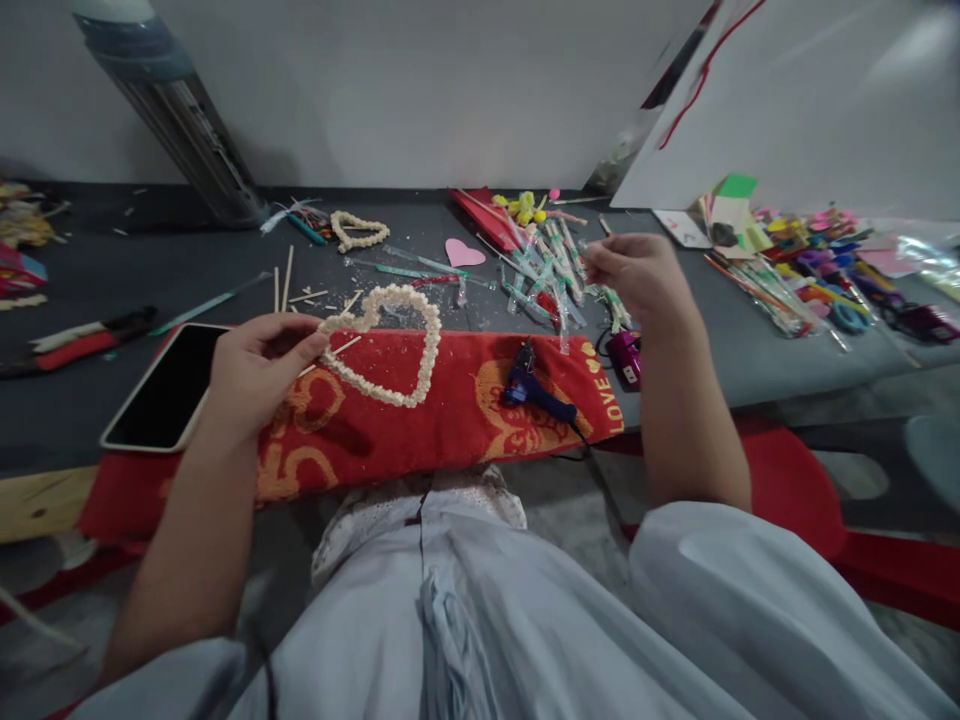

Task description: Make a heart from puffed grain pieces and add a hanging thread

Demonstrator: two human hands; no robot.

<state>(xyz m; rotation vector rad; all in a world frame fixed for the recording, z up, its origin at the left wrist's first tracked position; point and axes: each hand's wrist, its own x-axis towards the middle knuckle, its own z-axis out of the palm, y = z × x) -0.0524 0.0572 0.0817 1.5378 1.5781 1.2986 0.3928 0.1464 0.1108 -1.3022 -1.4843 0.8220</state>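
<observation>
A pale wall [450,90] stands behind a dark table [420,220], whose front edge carries a folded red towel [457,425] with orange patterning. A tall bottle [176,115] leans at the left, its top cut off by the frame. The left hand [259,370] pinches the left side of a cream, bumpy heart-shaped outline [433,345], held above the towel; its palm is turned from view. The right hand [637,270] is raised beside a pile of clear-wrapped strips [551,260], thumb and fingers close together; whether they grip anything I cannot tell. The left forearm and hand overlap the right side of a phone [166,385]. A blue glue gun [536,390] lies on the towel, its nozzle hard to make out. Smallest are pale sticks [288,275], some partly behind the left hand.
</observation>
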